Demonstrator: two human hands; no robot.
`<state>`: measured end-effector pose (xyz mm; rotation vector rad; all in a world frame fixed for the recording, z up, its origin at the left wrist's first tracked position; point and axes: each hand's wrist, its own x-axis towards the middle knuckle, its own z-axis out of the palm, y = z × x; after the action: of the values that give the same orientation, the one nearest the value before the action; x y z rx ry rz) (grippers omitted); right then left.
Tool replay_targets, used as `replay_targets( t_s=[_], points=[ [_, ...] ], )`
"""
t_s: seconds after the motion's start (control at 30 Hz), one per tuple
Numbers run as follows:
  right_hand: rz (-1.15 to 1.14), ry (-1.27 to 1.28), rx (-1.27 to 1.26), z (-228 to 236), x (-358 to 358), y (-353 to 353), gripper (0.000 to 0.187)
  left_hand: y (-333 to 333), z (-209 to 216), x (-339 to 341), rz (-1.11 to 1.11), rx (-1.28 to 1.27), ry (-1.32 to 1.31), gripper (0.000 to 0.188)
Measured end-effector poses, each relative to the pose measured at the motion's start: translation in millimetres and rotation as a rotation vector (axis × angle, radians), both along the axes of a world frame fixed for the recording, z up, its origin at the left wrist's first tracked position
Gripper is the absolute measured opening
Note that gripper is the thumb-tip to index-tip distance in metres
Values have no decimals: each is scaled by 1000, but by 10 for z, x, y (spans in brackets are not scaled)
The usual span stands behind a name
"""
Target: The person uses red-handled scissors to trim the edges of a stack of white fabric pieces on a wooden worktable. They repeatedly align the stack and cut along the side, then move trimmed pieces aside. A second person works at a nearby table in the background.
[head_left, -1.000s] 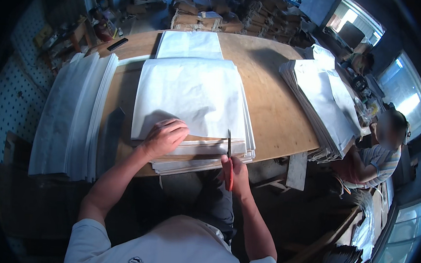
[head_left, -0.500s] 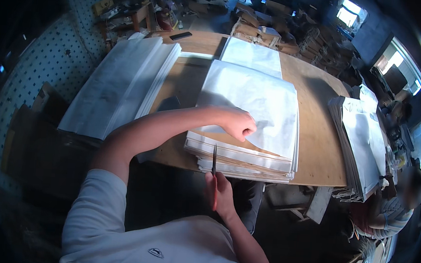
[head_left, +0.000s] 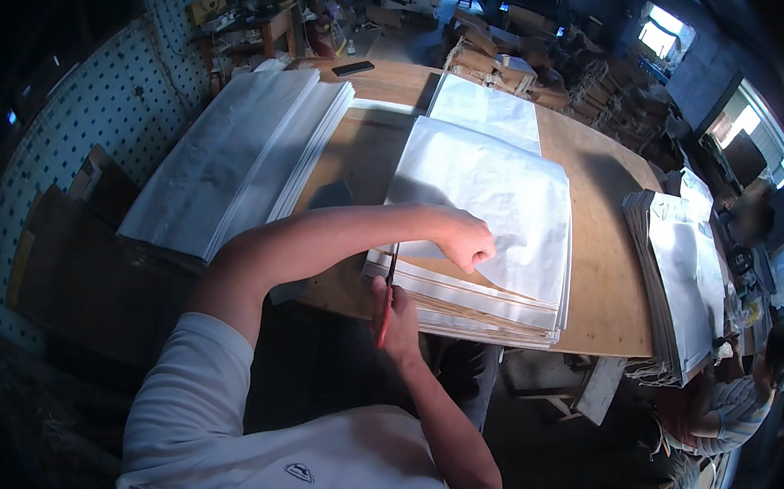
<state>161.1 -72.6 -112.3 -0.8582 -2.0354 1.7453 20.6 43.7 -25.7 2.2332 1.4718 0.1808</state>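
Observation:
My right hand grips a pair of scissors by their red handles. The dark blades point away from me and overlap the near left corner of a stack of white sheet-like bags. Over the front part of this stack, my left hand is closed in a fist at the edge of the top piece. A brown strip shows beneath that edge. What the left fingers hold, if anything, is hidden. White folded layers with brown edges lie along the stack's front.
Another white stack lies on the wooden table at left, and a third stands at the right edge. A dark phone-like object rests at the back. A person sits at the far right, near a wooden trestle.
My right hand has brought the scissors forward and slightly left, so the blades reach farther over the stack's near corner. The left hand stays closed at the edge. The whole view has shifted slightly.

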Motion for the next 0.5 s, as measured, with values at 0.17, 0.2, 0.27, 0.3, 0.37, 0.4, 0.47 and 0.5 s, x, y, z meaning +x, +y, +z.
replay_targets(
  t_s=[0.17,0.2,0.27,0.3,0.37,0.4,0.47,0.5],
  points=[
    [-22,40,18,-80,-70,-12,63,6,-23,-10,-5,-3,-11,15],
    [-26,26,23,-78,-77,-10,63,12,-17,-15,-11,3,-13,15],
    [-36,-1,34,-78,-81,-5,64,16,-12,-18,-9,3,-17,15],
    [-35,3,51,-79,-81,-6,63,13,-11,-17,-2,-3,-19,15],
    [-36,9,87,-83,-76,-8,62,11,-6,-13,4,-2,-26,15],
    [-24,-20,101,-46,-78,-8,61,12,-8,-23,3,3,-30,15],
    [-2,-77,130,41,-60,-14,59,4,-20,-34,-8,11,-46,15],
    [-9,-79,59,148,-60,-43,57,3,-53,-59,-16,16,-55,15]
  ],
)
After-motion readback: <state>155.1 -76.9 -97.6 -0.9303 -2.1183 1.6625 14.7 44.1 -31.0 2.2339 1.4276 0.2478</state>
